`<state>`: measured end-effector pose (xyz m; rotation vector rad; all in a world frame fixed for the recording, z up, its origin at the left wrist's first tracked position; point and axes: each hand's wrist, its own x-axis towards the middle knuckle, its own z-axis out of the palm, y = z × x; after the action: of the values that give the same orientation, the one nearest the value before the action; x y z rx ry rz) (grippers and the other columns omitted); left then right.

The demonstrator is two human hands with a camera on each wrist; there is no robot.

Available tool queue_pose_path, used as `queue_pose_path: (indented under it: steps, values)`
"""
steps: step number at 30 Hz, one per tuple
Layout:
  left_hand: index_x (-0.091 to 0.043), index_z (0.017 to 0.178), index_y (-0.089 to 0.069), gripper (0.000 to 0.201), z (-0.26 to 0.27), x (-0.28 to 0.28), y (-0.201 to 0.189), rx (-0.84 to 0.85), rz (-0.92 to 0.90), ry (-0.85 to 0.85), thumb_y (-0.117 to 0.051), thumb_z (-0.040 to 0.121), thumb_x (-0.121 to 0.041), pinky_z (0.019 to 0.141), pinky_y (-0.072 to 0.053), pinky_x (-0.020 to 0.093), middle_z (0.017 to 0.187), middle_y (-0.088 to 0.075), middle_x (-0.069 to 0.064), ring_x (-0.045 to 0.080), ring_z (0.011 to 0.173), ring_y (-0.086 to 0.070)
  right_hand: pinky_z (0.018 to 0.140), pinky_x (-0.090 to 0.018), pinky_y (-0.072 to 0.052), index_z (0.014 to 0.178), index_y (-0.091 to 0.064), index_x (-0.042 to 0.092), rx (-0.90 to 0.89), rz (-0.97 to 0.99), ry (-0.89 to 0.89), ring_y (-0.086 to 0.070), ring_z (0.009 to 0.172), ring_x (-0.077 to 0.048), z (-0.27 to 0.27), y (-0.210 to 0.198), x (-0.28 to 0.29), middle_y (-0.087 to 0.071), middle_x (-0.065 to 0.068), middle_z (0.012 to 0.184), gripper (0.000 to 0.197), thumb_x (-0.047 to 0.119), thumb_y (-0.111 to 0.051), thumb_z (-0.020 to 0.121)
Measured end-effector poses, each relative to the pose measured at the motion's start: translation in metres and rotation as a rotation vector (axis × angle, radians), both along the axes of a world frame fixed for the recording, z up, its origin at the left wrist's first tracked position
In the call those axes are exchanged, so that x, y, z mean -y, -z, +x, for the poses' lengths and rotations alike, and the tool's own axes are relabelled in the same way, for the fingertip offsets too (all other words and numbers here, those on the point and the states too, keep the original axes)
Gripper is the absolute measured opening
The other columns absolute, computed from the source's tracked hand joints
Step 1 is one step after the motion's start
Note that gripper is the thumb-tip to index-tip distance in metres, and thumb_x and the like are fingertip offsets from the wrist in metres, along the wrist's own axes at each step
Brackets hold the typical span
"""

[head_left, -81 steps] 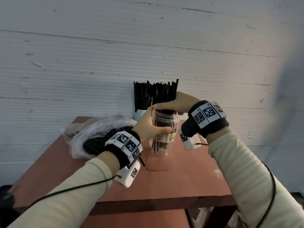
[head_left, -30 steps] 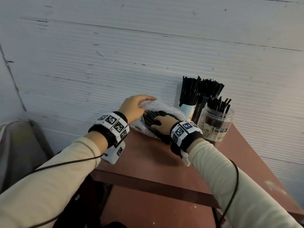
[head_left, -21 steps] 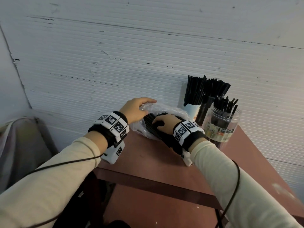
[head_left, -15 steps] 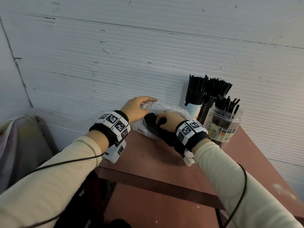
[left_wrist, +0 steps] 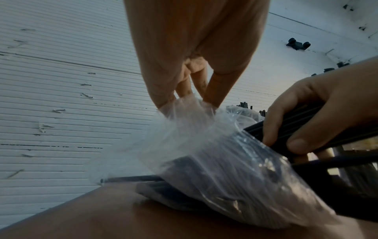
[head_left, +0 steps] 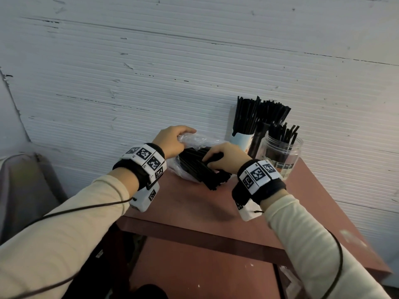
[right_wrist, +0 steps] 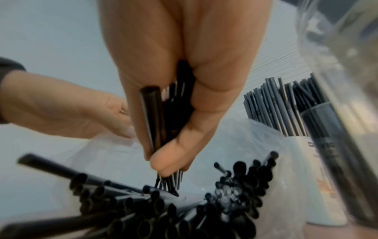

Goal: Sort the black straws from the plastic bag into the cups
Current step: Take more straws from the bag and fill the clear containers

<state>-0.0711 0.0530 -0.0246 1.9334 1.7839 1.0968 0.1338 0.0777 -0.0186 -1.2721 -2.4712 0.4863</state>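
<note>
A clear plastic bag full of black straws lies at the back of the reddish table. My left hand pinches the bag's closed end and holds it up. My right hand reaches into the bag's open mouth, fingers and thumb curled round a small bunch of straws. To the right stand a clear plastic jar holding several straws, a white cup and a dark cup, both packed with straws.
A white ribbed wall rises directly behind the table. The cups stand against it at the table's back right. A grey chair or bin sits to the left of the table. Bare tabletop lies in front of the bag.
My right hand left the clear jar and went into the bag. Over the last second its fingers have closed round a bunch of straws while my left hand keeps holding the bag's end.
</note>
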Motion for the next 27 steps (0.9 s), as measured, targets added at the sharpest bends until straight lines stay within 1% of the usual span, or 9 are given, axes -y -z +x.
queue_pose_path:
  steps: [3,8,10,16,18,20,22,25,27]
  values:
    - [-0.028,0.129,-0.059,0.053,0.004,0.003,-0.001,-0.043,0.008,-0.007,-0.058,0.085,0.002,0.096,-0.036,0.017,0.138,-0.056,-0.001,0.016,0.13,-0.048,0.057,-0.007,-0.045,0.092,-0.075,0.027,-0.039,-0.03,-0.014,-0.061,0.065,-0.002,0.014,-0.007,0.009,-0.068,0.006,0.081,0.02,0.01,-0.071,0.081]
    - [-0.021,0.141,-0.046,0.066,0.022,0.019,-0.005,-0.214,0.097,0.023,-0.073,0.081,-0.015,0.117,-0.024,0.037,0.152,-0.034,0.008,0.025,0.142,-0.028,0.077,-0.021,-0.054,0.091,-0.076,0.026,-0.064,-0.1,-0.049,-0.069,0.079,-0.01,0.051,-0.02,0.028,-0.073,0.003,0.09,0.019,0.011,-0.073,0.08]
    - [-0.022,0.145,-0.039,0.078,0.038,0.03,-0.008,-0.25,0.115,0.151,-0.078,0.078,-0.021,0.117,-0.017,0.032,0.156,-0.027,0.005,0.021,0.145,-0.02,0.074,-0.02,-0.054,0.092,-0.076,0.023,-0.077,-0.131,-0.065,-0.07,0.076,-0.013,0.064,-0.027,0.036,-0.074,-0.001,0.087,0.018,0.01,-0.074,0.08]
    - [-0.029,0.134,-0.044,0.08,0.095,0.038,-0.014,-0.476,0.054,0.336,-0.083,0.065,-0.039,0.083,-0.037,0.011,0.117,-0.055,-0.018,0.004,0.108,-0.053,0.053,-0.008,-0.043,0.096,-0.076,0.02,-0.019,-0.138,-0.112,-0.06,0.053,-0.001,0.091,-0.052,0.071,-0.071,-0.004,0.077,0.02,0.006,-0.072,0.081]
    - [-0.027,0.12,-0.052,0.059,0.11,0.037,-0.013,-0.432,0.054,0.358,-0.081,0.07,-0.034,0.076,-0.045,0.023,0.098,-0.06,-0.013,0.013,0.093,-0.06,0.053,-0.008,-0.042,0.101,-0.074,0.02,-0.021,-0.135,-0.137,-0.059,0.052,0.002,0.098,-0.06,0.084,-0.07,-0.003,0.08,0.022,0.007,-0.071,0.083]
    - [-0.023,0.101,-0.059,0.029,0.123,0.041,-0.015,-0.387,0.078,0.346,-0.074,0.078,-0.031,0.07,-0.049,0.031,0.083,-0.063,-0.008,0.019,0.082,-0.064,0.059,-0.011,-0.046,0.108,-0.072,0.028,-0.03,-0.087,-0.144,-0.061,0.061,0.001,0.107,-0.067,0.094,-0.069,0.004,0.088,0.028,0.014,-0.072,0.084]
    - [-0.029,0.086,-0.06,0.01,0.132,0.046,-0.021,-0.336,0.093,0.339,-0.067,0.083,-0.035,0.064,-0.046,0.026,0.075,-0.062,-0.01,0.011,0.073,-0.062,0.074,-0.014,-0.049,0.118,-0.065,0.037,-0.073,-0.015,-0.142,-0.064,0.081,0.001,0.119,-0.077,0.102,-0.067,0.012,0.1,0.035,0.027,-0.072,0.085]
    - [-0.035,0.073,-0.053,0.019,0.143,0.049,-0.025,-0.13,0.071,0.358,-0.066,0.086,-0.041,0.058,-0.041,0.018,0.071,-0.062,-0.013,-0.002,0.067,-0.059,0.093,-0.023,-0.048,0.122,-0.059,0.044,-0.215,0.155,-0.091,-0.059,0.104,0.005,0.128,-0.092,0.11,-0.062,0.015,0.115,0.039,0.048,-0.067,0.084]
    - [-0.031,0.071,-0.054,0.023,0.151,0.052,-0.026,-0.004,0.041,0.373,-0.067,0.086,-0.041,0.053,-0.039,0.011,0.062,-0.06,-0.016,-0.008,0.058,-0.057,0.091,-0.031,-0.051,0.119,-0.063,0.036,-0.421,0.255,-0.114,-0.062,0.105,-0.003,0.125,-0.1,0.116,-0.064,0.013,0.115,0.034,0.046,-0.065,0.086]
